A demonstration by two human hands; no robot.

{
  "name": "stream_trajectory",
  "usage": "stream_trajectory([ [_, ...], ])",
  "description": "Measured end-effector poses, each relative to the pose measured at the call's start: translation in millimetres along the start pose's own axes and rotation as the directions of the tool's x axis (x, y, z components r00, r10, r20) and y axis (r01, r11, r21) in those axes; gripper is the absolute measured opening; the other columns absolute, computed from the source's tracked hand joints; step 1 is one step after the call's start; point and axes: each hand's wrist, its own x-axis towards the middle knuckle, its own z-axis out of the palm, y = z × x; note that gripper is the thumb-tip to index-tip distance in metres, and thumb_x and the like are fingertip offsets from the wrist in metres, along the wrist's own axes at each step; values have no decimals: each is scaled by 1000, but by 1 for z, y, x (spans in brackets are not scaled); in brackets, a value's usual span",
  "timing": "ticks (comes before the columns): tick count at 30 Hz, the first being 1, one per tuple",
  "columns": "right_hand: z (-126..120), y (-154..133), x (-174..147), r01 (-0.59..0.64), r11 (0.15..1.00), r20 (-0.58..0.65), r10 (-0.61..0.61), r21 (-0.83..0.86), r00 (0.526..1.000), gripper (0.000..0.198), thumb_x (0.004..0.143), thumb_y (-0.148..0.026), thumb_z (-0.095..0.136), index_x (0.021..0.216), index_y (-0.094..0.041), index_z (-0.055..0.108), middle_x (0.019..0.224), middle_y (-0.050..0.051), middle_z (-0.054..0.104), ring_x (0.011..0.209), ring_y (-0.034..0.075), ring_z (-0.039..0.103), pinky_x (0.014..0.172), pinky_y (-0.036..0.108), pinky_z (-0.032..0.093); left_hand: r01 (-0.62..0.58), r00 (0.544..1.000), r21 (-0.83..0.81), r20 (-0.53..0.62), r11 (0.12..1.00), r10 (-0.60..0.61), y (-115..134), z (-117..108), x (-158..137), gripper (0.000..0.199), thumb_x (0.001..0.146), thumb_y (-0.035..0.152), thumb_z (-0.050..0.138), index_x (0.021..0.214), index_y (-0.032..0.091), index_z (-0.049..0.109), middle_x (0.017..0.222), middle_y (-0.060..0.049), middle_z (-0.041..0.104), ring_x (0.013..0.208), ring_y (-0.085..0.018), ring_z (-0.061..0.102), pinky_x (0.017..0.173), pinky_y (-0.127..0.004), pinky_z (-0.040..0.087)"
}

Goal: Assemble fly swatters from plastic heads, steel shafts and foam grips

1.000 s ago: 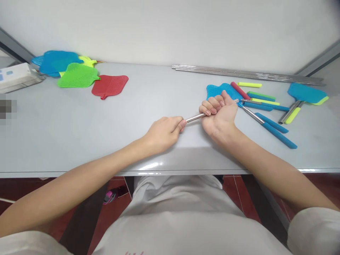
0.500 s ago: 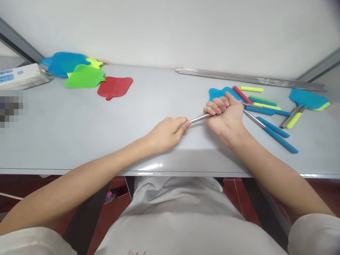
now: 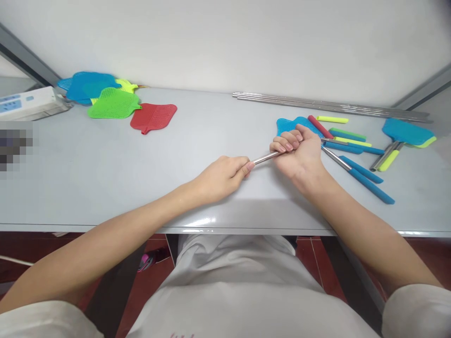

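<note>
A thin metal tube (image 3: 265, 158) runs between my two hands, tilted slightly up to the right. My left hand (image 3: 229, 176) is closed round its lower left end, thumb along the top. Palm turned up, my right hand (image 3: 298, 155) wraps its fingers over the other end, which it hides. Just behind the right hand lies a blue fly swatter head (image 3: 287, 126), partly covered; whether it joins the tube I cannot tell. Blue handle grips (image 3: 371, 185), some with metal tubes in them, lie to the right of that hand, with a red grip (image 3: 320, 126) further back.
A red swatter head (image 3: 153, 116), a green one (image 3: 114, 104) and blue ones (image 3: 92, 85) lie back left, near a white box (image 3: 33, 104). Long metal tubes (image 3: 327, 104) line the back wall. Folded blue swatters (image 3: 408, 131) lie far right.
Both hands keep their hold on the metal tube with almost no movement. The view has shifted very slightly.
</note>
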Motion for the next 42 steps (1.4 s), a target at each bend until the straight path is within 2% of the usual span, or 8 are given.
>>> stream_trajectory([
  [16,-1,-1,4,-28,999,-19,29,33,999,32,78,-21,34,52,-18,16,37,-8,14,31,5,18,31,18,21,1,1000,3,2,1000,-1,1,-1,0,39,88,37,23,70,18,52,59,2,52,53,-10,45,55,-23,33],
  [27,-2,0,7,-101,990,-55,107,103,993,28,74,-18,34,53,-18,16,36,-8,15,30,5,17,31,17,20,-5,1000,23,14,1000,5,2,-2,0,39,87,35,23,66,18,49,54,3,47,49,-9,42,51,-23,30],
  [35,-2,1,7,-114,992,-72,118,58,990,26,72,-14,32,53,-19,15,35,-8,15,29,5,18,30,17,20,-7,999,31,37,1000,6,4,-4,0,39,87,36,23,63,18,47,52,2,46,47,-9,41,50,-24,28],
  [42,-2,2,7,-147,989,-98,148,17,984,26,72,-14,33,54,-19,15,35,-9,16,29,4,18,30,17,20,-59,994,34,97,998,56,0,-6,-1,37,87,38,24,63,19,46,52,3,46,47,-10,42,51,-25,27],
])
